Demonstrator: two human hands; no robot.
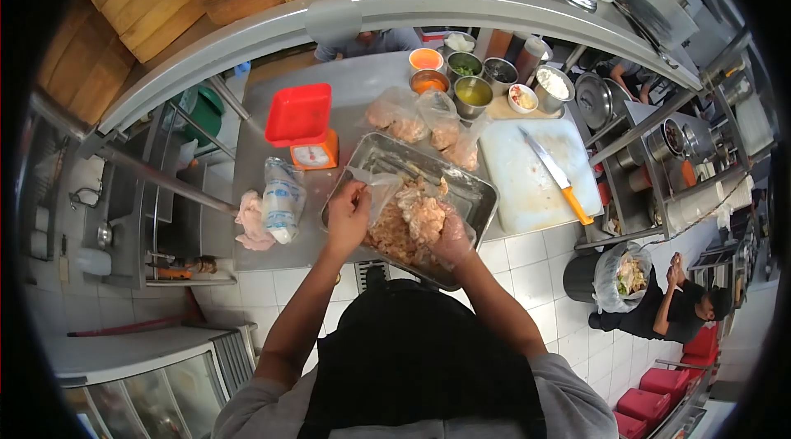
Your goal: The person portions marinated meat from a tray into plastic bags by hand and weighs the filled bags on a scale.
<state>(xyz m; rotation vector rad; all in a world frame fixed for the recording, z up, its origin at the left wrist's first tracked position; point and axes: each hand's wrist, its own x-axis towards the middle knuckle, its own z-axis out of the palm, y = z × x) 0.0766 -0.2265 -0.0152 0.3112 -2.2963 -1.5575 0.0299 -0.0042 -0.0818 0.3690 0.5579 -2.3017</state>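
Observation:
My left hand [349, 212] pinches the edge of a clear plastic bag [381, 189] over the left side of a metal tray [386, 155]. In my right hand [453, 240], which wears a thin clear glove, is a clump of raw meat [426, 218], raised above the tray beside the bag. Loose meat pieces [390, 235] cover the near part of the tray. Behind the tray lie several filled bags of meat [406, 128]. Left of the tray is a blue and white plastic package [283, 200], against a pinkish crumpled bag [252, 221].
A red kitchen scale [314, 155] stands at the back left. On the right, a knife [554, 169] with an orange handle lies on a white cutting board [511, 155]. Several bowls and metal pots [473, 97] line the back. A person [680, 303] stands at far right, near a lined bin [587, 277].

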